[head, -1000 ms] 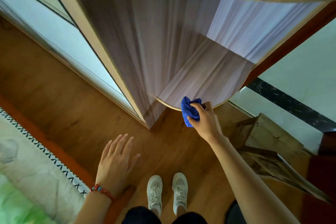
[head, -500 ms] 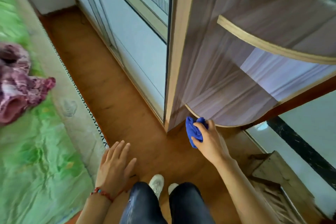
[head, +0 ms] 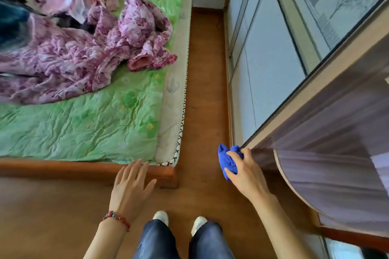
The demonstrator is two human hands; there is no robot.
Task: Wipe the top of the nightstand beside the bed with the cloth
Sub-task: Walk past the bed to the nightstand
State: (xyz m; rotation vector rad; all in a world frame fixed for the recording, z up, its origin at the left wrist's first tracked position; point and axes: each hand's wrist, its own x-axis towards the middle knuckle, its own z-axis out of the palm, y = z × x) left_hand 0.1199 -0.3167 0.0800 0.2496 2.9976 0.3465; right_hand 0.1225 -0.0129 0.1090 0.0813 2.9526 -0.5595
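At lower right of the head view: right hand [head: 244, 172], fingers curled round a crumpled bright blue cloth [head: 227, 160], gripping it. Cloth held in the air just beside the corner of a tall grey-brown wood-grain cabinet [head: 328, 132] with pale wooden edging; whether cloth and cabinet touch cannot be told. Cabinet has a rounded lower shelf [head: 328, 187] with a light rim, to the right of the hand.

Lower centre: left hand [head: 130, 189], fingers straight and slightly spread, holding nothing, palm down above the brown wooden floor [head: 202, 94], near the corner of the bed frame. Red and teal beaded bracelet [head: 116, 217] on its wrist.

Bottom centre: dark blue jeans [head: 183, 242] and two whitish shoes [head: 161, 215] of the person, standing on the floor.

Left half: bed with orange-brown wooden frame [head: 84, 167], cream mattress with patterned edge trim [head: 174, 111], wrinkled green quilted cover [head: 84, 124]. On it, a rumpled purple and pink floral blanket [head: 88, 52], blurred toward the far left.

Upper right: pale sliding doors with a grey tree print [head: 273, 65], running along the strip of floor between bed and cabinet.
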